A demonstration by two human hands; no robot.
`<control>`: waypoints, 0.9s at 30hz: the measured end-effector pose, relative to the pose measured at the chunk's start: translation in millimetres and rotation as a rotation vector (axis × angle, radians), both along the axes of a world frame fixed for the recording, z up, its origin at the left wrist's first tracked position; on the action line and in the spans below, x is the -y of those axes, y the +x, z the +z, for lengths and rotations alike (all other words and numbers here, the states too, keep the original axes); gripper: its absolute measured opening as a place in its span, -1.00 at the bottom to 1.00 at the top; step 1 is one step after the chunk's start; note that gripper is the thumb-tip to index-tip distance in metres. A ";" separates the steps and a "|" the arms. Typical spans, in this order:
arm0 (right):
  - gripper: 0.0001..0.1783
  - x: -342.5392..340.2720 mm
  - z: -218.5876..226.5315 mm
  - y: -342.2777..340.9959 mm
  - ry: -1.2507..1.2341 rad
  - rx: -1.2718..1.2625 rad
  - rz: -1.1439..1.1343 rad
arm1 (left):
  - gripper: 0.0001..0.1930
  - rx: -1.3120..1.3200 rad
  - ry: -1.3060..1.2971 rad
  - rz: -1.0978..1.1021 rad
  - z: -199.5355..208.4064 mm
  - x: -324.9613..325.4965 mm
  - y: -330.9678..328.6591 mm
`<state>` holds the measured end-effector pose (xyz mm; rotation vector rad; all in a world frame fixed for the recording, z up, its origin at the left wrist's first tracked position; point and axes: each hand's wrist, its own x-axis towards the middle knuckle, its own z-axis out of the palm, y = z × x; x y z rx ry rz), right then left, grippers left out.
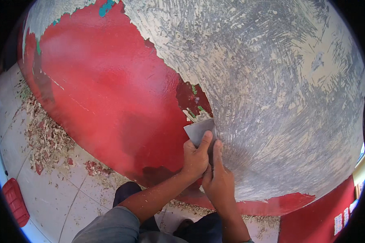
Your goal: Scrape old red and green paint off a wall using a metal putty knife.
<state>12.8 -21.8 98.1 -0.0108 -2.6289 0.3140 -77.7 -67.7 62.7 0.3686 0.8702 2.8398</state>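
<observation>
A wide metal scraper (198, 130) lies with its blade against a large curved surface, at the border between the bare red area (109, 81) and the scratched grey-and-cream coating (263, 89). My left hand (194, 163) is closed around the scraper, its thumb laid along the blade. Just below and to the right, my right hand (220, 184) also grips it, with a finger stretched along its side. The handle is mostly hidden by my hands. Curled cream flakes (198, 116) gather at the blade's front edge, beside a dark red patch (186, 95) with green specks.
Peeled chips (48, 137) lie heaped on the pale tiled floor (44, 198) along the left of the curved body. A red plastic object (16, 202) sits at the far left. At the lower right is a red panel (312, 214). My legs are close below the surface.
</observation>
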 end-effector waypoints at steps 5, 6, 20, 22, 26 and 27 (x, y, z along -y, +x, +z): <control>-0.30 3.6 5.3 2.5 -0.054 0.024 0.041 | -0.64 0.005 0.001 -0.055 -3.3 4.3 -0.1; -0.30 5.2 7.3 -1.7 -0.089 0.067 0.003 | -0.64 0.016 -0.022 -0.050 -4.0 1.3 -3.6; -0.22 7.8 -9.5 -10.3 -0.080 -0.068 0.099 | -0.65 -0.058 -0.114 -0.034 -0.2 26.8 -3.4; -0.25 0.6 -7.4 -8.8 -0.040 -0.124 0.205 | -0.67 -0.127 -0.219 -0.100 6.3 37.6 7.0; -0.32 -17.7 -25.6 19.1 -0.458 -0.031 0.365 | -0.65 -0.530 -0.041 0.014 -15.7 32.9 27.2; -0.32 -16.9 -24.6 20.4 -0.457 -0.028 0.368 | -0.64 -0.363 0.039 -0.266 -17.9 35.0 26.1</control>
